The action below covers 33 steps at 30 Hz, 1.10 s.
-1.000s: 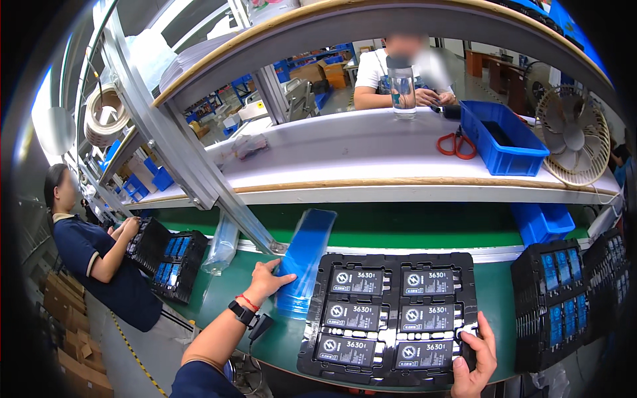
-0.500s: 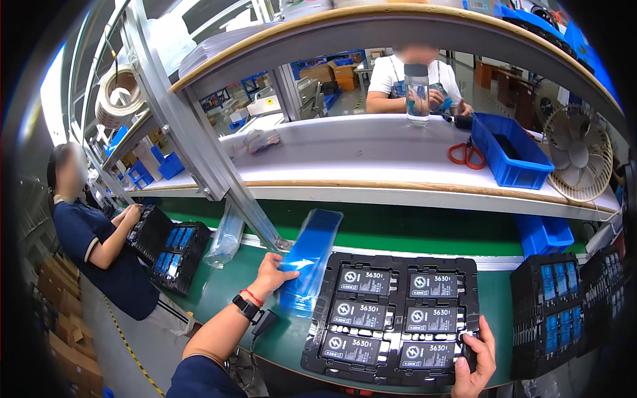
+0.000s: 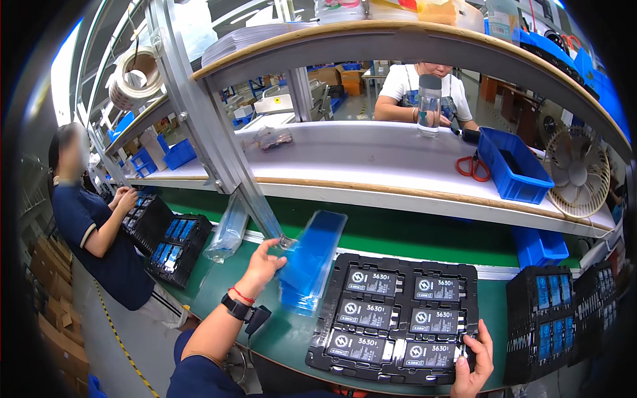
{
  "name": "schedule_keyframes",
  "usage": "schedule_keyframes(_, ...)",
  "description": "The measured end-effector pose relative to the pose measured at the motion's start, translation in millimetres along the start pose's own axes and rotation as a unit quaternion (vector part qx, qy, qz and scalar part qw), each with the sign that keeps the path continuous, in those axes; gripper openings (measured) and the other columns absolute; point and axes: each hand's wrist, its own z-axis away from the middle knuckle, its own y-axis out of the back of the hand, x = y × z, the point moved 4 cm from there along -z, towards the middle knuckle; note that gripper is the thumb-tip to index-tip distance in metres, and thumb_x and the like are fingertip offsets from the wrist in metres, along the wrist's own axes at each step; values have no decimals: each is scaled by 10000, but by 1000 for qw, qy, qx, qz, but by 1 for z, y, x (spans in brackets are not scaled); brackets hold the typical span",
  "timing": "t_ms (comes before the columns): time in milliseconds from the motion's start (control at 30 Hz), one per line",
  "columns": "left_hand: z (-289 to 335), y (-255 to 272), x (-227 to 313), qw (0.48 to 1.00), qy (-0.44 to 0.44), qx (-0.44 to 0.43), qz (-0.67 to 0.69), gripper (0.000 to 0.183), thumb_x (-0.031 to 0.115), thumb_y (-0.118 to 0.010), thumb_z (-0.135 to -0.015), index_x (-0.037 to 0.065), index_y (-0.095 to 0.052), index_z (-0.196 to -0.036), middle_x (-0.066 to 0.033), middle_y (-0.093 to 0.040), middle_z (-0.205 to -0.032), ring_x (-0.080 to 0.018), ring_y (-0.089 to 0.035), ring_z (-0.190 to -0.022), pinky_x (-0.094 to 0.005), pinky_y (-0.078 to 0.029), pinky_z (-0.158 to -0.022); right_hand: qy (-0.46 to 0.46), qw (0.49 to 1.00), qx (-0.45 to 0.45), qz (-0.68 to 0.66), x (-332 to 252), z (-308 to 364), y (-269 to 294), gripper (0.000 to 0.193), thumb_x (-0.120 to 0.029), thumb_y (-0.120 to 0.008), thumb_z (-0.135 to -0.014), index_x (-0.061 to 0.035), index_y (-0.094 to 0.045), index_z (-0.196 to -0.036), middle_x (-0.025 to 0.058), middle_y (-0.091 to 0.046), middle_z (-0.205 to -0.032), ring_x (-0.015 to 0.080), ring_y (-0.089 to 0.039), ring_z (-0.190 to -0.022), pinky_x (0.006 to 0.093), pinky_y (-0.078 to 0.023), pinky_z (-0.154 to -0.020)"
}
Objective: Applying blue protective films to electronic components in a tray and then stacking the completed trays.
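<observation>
My left hand (image 3: pixel 264 265) is at the left edge of a stack of clear-and-blue plastic film strips (image 3: pixel 312 262), thumb and forefinger apart. Whether the thumb touches the top strip is hard to tell. In front of me lies a black plastic tray (image 3: pixel 406 270) with flat black battery packs (image 3: pixel 367 314) set in two columns of pockets. My right hand (image 3: pixel 474 361) grips the tray's lower right edge, its fingertips bent over the rim next to the bottom right pack.
At right stand stacks of black trays (image 3: pixel 541 325) with blue-covered packs. A clear plastic bag (image 3: pixel 229 232) lies by the metal post (image 3: pixel 192 99). The shelf above holds red-handled scissors (image 3: pixel 472 167), a blue bin (image 3: pixel 514 166), a bottle (image 3: pixel 428 109) and a fan (image 3: pixel 576 162). Co-workers are left and opposite.
My left hand has drawn back slightly to the left, off the film strips' middle. The white arrow-shaped patch on the film no longer shows. My right hand stays on the tray.
</observation>
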Motion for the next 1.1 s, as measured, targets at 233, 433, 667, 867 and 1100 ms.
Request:
schedule_keyframes(233, 55, -27, 136, 970, -161, -148, 108, 313, -45, -608, -821, -27, -576, -1132, -61, -643, -970, -78, -595, -822, -208, -482, -747, -16, 955, -243, 170, -42, -28, 17, 425, -98, -665, -739, -14, -582, -1147, 216, -437, -1325, 342, -442, -1192, 394, -346, -996)
schedule_keyframes(433, 103, -64, 167, 927, -299, -189, 123, 293, -53, -590, -835, -35, -586, -1127, -95, -632, -1072, -118, -593, -966, -246, -474, -845, 191, 915, -281, 216, -126, -78, 8, 405, -59, -675, -701, 17, -594, -1090, 194, -534, -1211, 335, -492, -1122, 384, -376, -951)
schedule_keyframes(667, 129, -85, 163, 890, -438, -127, 25, 253, -51, -624, -793, -1, -653, -1039, -144, -677, -959, -194, -666, -863, -264, -517, -755, 385, 836, -372, 118, -171, -120, -81, 475, -235, -769, -660, -13, -598, -1044, 173, -574, -1091, 351, -557, -1023, 424, -445, -872)
schedule_keyframes(867, 119, -88, 159, 889, -438, -131, 5, 250, -50, -617, -798, 5, -656, -1038, -129, -685, -944, -191, -674, -830, -260, -521, -720, 339, 866, -356, 88, -131, -134, -122, 419, -153, -758, -655, -13, -588, -1011, 145, -591, -954, 314, -572, -916, 390, -451, -804)
schedule_keyframes(1100, 113, -91, 161, 893, -431, -132, -15, 218, -51, -623, -790, -3, -672, -997, -130, -686, -923, -190, -676, -804, -258, -519, -696, 302, 906, -291, 58, -117, -140, -122, 215, -18, -734, -649, -14, -626, -835, 105, -612, -754, 279, -586, -711, 348, -469, -641)
